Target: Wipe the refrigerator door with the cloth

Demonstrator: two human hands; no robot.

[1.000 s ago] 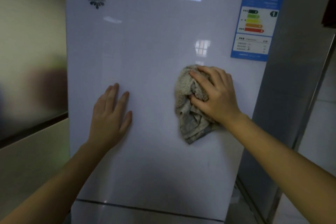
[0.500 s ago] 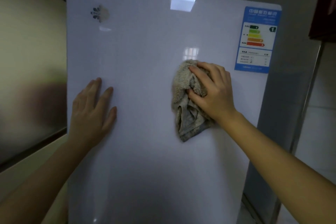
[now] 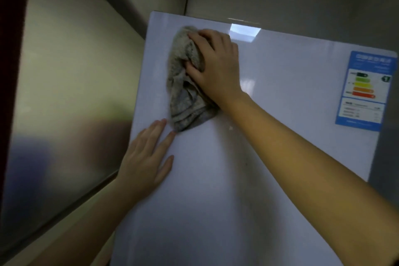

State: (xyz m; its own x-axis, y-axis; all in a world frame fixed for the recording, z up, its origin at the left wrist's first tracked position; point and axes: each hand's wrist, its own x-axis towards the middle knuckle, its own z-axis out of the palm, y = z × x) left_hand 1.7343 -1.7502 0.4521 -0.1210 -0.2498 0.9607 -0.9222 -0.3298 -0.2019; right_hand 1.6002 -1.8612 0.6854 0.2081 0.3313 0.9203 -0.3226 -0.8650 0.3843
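Head view: right hand (image 3: 218,65) fingers (image 3: 199,35) clutch cloth (image 3: 183,84) against refrigerator door (image 3: 269,114).

Door (image 3: 280,97) bare up to label (image 3: 364,90)

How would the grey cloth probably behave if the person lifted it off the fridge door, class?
Probably floppy: the cloth is bunched in loose folds under the right hand, its lower end sagging. Likely light, since one hand pins it to the upright refrigerator door. Its looped, towel-like surface suggests it would grip rather than slip.
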